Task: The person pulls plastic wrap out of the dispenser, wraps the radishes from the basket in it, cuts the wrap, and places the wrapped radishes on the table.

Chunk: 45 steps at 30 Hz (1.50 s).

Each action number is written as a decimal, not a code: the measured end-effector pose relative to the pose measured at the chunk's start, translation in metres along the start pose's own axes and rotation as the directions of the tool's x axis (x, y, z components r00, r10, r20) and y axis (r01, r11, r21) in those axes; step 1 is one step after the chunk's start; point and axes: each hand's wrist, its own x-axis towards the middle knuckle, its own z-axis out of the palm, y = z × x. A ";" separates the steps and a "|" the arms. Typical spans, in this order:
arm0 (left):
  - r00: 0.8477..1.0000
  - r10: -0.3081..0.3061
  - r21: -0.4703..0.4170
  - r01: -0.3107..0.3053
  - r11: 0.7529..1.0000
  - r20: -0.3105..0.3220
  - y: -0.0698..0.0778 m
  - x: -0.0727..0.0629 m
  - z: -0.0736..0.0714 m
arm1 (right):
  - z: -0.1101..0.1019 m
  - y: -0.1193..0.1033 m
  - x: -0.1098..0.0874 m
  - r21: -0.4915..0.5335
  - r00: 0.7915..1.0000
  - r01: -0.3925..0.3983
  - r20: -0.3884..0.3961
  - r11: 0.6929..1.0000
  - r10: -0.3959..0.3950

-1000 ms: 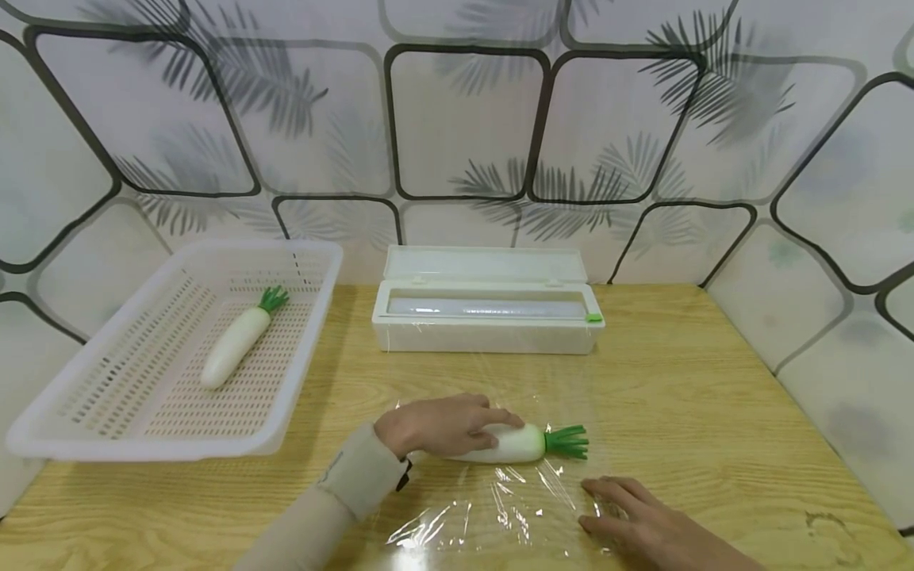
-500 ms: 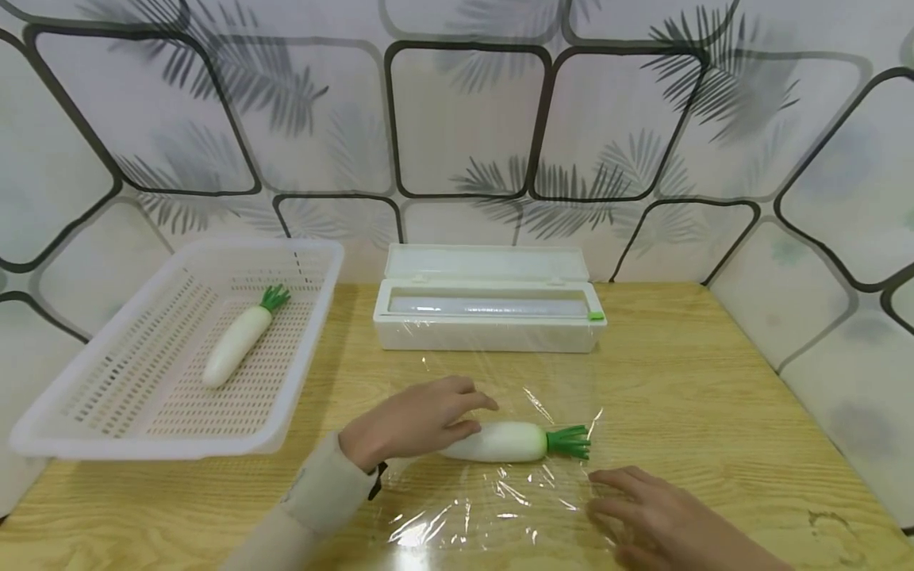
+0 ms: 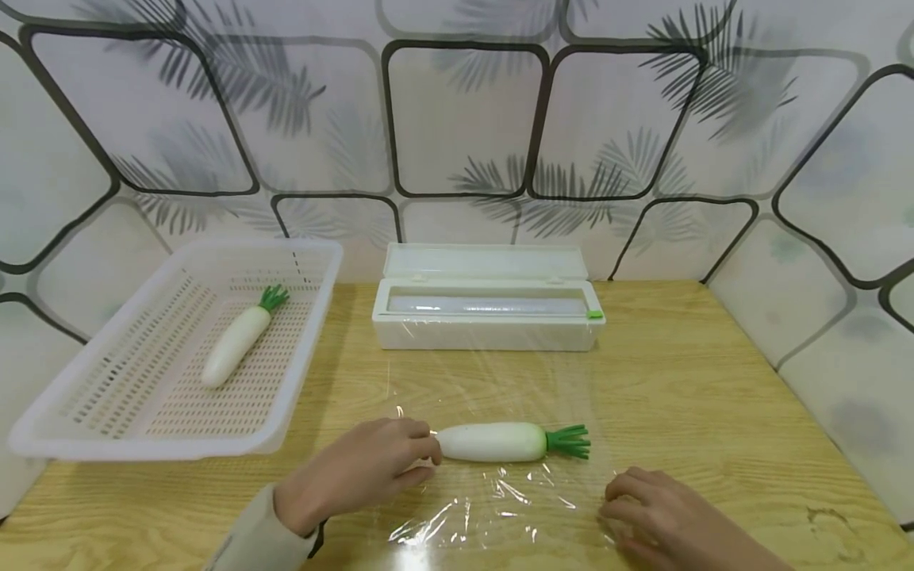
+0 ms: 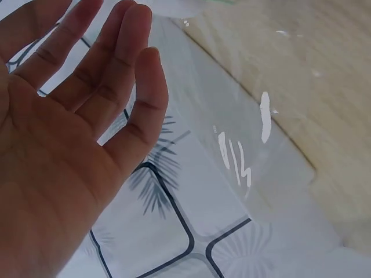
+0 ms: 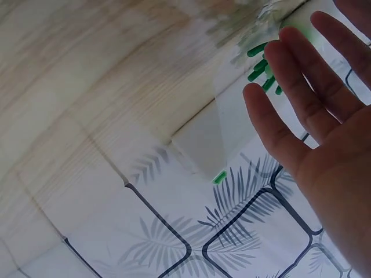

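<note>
A white radish (image 3: 493, 442) with green stalk stubs lies sideways on clear plastic wrap (image 3: 493, 507) spread over the table. My left hand (image 3: 371, 468) is at the radish's tapered left end, fingers loosely bent; whether it touches the radish I cannot tell. In the left wrist view the palm of the left hand (image 4: 75, 110) faces the camera with nothing held. To the right of the wrap's edge hovers my right hand (image 3: 667, 515), below the green stalks. The right wrist view shows the right hand (image 5: 324, 110) with relaxed fingers and nothing in them.
A white wrap dispenser (image 3: 489, 336) with its lid raised stands behind, the wrap running from it toward me. A green slider (image 3: 595, 315) sits at its right end. At left, a white perforated basket (image 3: 307, 357) holds another white radish (image 3: 236, 346).
My left hand has drawn back leftward off the radish, baring its body. The right hand has shifted slightly right, away from the wrap's edge. The radish stays about where it was.
</note>
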 end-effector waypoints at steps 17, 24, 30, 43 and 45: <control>0.998 -0.012 -0.030 0.013 0.999 0.056 0.004 -0.052 0.031 | 0.016 0.004 -0.005 -0.063 0.994 0.095 -0.046 0.993 -0.098; 0.999 0.040 0.047 -0.039 0.998 -0.012 0.003 -0.053 0.039 | 0.019 0.003 -0.004 -0.076 0.996 0.078 -0.047 0.994 -0.082; 0.999 0.035 0.086 -0.035 0.996 -0.001 0.003 -0.052 0.041 | 0.019 0.005 -0.004 -0.089 0.996 0.080 -0.029 0.993 -0.083; 0.994 -0.010 -0.033 0.007 0.999 -0.106 -0.004 -0.053 0.022 | -0.007 0.008 -0.003 0.098 0.995 -0.048 -0.079 0.994 0.056; 0.988 -0.011 -0.058 0.003 0.998 -0.152 -0.005 -0.051 0.019 | -0.008 0.010 -0.001 0.106 0.992 -0.046 -0.113 0.993 0.058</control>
